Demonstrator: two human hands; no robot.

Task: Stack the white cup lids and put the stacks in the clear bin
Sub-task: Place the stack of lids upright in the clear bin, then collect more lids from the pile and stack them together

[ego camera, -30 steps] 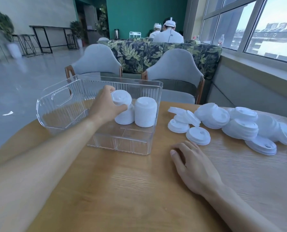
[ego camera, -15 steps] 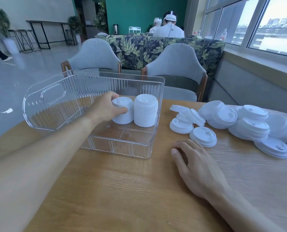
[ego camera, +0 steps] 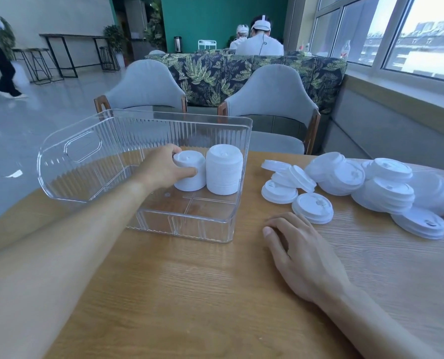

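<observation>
A clear ribbed bin [ego camera: 179,229] stands on the wooden table. Inside it, at the far right, are two stacks of white lids. My left hand [ego camera: 161,169] reaches over the bin's front wall and grips the shorter stack [ego camera: 190,174], which stands on the bin floor against the taller stack [ego camera: 224,169]. My right hand [ego camera: 298,252] lies flat on the table to the right of the bin, holding nothing. Loose white lids [ego camera: 312,207] and short piles of lids [ego camera: 386,193] are spread over the table beyond it.
The table [ego camera: 190,294] is round with a wood grain top. Two grey chairs [ego camera: 270,99] stand at its far side, before a leaf-print sofa. A window ledge runs along the right. People sit far behind and one walks at the far left.
My left hand has lowered its stack of lids onto the bin floor beside the taller stack. The view has tilted slightly. My right hand stays on the table.
</observation>
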